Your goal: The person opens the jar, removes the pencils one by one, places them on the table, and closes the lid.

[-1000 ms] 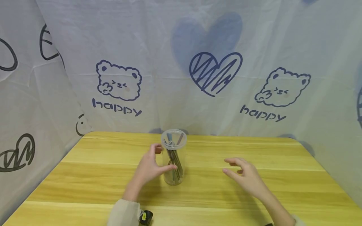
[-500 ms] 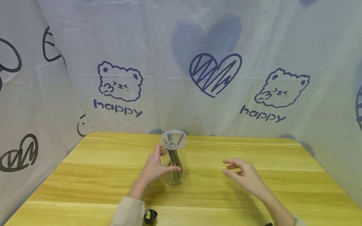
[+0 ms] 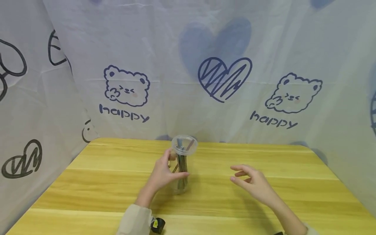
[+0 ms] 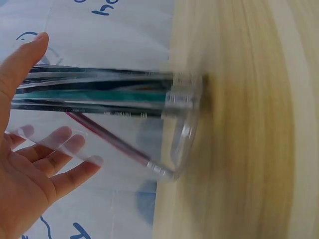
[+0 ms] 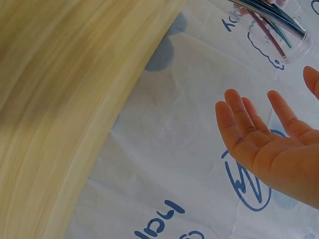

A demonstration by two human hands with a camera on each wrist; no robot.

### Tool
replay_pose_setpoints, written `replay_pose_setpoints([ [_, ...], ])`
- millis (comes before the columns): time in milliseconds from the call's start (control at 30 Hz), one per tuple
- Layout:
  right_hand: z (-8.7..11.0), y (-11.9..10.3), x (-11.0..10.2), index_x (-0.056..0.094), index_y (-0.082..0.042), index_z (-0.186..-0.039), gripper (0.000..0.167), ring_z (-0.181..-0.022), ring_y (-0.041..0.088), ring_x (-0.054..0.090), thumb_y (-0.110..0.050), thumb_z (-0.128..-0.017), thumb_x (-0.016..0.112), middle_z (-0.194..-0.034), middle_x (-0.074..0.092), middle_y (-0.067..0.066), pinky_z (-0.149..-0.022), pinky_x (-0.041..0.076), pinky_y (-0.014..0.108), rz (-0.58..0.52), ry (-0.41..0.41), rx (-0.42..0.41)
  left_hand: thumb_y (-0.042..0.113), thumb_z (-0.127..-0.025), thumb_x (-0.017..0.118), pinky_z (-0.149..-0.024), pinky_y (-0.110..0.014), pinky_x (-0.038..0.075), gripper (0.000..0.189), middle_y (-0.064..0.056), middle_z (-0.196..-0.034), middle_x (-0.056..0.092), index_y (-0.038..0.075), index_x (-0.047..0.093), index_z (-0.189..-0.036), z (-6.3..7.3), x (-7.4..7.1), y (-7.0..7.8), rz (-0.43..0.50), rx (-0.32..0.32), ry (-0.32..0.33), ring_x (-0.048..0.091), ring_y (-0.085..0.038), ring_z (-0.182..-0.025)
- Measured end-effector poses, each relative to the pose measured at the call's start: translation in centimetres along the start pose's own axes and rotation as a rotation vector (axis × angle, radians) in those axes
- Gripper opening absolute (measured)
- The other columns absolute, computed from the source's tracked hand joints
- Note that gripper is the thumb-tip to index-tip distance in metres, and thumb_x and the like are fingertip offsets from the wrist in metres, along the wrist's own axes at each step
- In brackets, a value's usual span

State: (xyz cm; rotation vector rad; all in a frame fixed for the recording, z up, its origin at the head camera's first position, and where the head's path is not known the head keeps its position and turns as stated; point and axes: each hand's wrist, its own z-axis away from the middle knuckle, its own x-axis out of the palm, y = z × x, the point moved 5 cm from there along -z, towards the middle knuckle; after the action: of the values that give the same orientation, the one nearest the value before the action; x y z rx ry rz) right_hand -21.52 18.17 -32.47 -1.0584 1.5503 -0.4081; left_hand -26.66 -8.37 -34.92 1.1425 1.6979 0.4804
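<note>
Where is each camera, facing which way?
Head: on the head, looking forward and down at the table; left grip and right grip show.
Left wrist: on that wrist, looking at the jar; left grip shows.
Right wrist: on that wrist, looking at the printed backdrop; right grip shows.
Both wrist views share jar and table.

Behind the wood-grain tabletop (image 3: 211, 209) hangs a pale cloth (image 3: 176, 107) printed with two bears (image 3: 127, 85), the word "happy" (image 3: 124, 113) under each, and a scribbled heart (image 3: 224, 79) between them.
</note>
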Motion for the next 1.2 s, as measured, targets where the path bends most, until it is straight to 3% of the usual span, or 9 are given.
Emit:
replay_pose_setpoints([
  [133, 0.1, 0.0, 0.0, 0.054, 0.0, -0.116, 0.037, -0.096, 0.029, 0.055, -0.02, -0.085, 0.062, -0.116, 0.054, 0.017, -0.071, 0.048, 0.026, -0.006, -0.004, -0.002, 0.026, -0.057, 0.085, -0.077, -0.046, 0.046, 0.088, -0.01, -0.102, 0.055, 0.01, 0.037, -0.13, -0.2, 0.1, 0.3, -0.015, 0.042, 0.001, 0.05, -0.026, -0.097],
  [333, 0.0, 0.1, 0.0, 0.055, -0.001, -0.116, 0.036, -0.097, 0.029, 0.054, -0.02, -0.086, 0.061, -0.115, 0.055, 0.015, -0.073, 0.048, 0.029, 0.003, -0.007, -0.011, 0.026, -0.058, 0.083, -0.078, -0.047, 0.044, 0.086, -0.012, -0.105, 0.049, 0.01, 0.038, -0.129, -0.3, 0.8, 0.6, -0.027, 0.071, -0.05, 0.046, -0.026, -0.096],
  [533, -0.2, 0.1, 0.2, 0.057, -0.002, -0.114, 0.036, -0.096, 0.025, 0.054, -0.022, -0.085, 0.061, -0.113, 0.056, 0.013, -0.073, 0.048, 0.032, 0.021, -0.011, -0.012, 0.024, -0.059, 0.082, -0.079, -0.048, 0.045, 0.083, -0.014, -0.108, 0.046, 0.011, 0.039, -0.128, -0.2, 1.2, 0.8, 0.017, 0.077, -0.071, 0.044, -0.027, -0.098],
  [767, -0.5, -0.6, 0.3, 0.056, 0.0, -0.115, 0.038, -0.097, 0.027, 0.053, -0.023, -0.085, 0.061, -0.114, 0.055, 0.015, -0.075, 0.047, 0.033, 0.019, -0.023, -0.009, 0.015, -0.06, 0.08, -0.084, -0.047, 0.043, 0.083, -0.014, -0.118, 0.048, 0.012, 0.034, -0.13, -0.3, 1.6, 0.7, 0.137, 0.073, -0.117, 0.047, -0.029, -0.105],
  [967, -1.7, -1.7, 1.0, 0.054, -0.001, -0.117, 0.041, -0.1, 0.027, 0.053, -0.025, -0.085, 0.062, -0.116, 0.055, 0.014, -0.077, 0.047, 0.037, 0.029, -0.026, -0.018, 0.009, -0.061, 0.077, -0.085, -0.046, 0.044, 0.084, -0.01, -0.112, 0.052, 0.014, 0.031, -0.13, -0.3, 2.0, 0.8, 0.159, 0.097, -0.188, 0.05, -0.025, -0.101],
  [1200, -3.1, -3.3, 1.7, 0.052, 0.002, -0.118, 0.043, -0.098, 0.028, 0.054, -0.024, -0.085, 0.062, -0.116, 0.054, 0.018, -0.075, 0.049, 0.035, 0.049, -0.011, -0.071, 0.01, -0.062, 0.077, -0.084, -0.045, 0.044, 0.084, -0.009, -0.113, 0.052, 0.014, 0.03, -0.131, -0.3, 2.0, 0.7, 0.169, 0.108, -0.207, 0.05, -0.025, -0.1],
])
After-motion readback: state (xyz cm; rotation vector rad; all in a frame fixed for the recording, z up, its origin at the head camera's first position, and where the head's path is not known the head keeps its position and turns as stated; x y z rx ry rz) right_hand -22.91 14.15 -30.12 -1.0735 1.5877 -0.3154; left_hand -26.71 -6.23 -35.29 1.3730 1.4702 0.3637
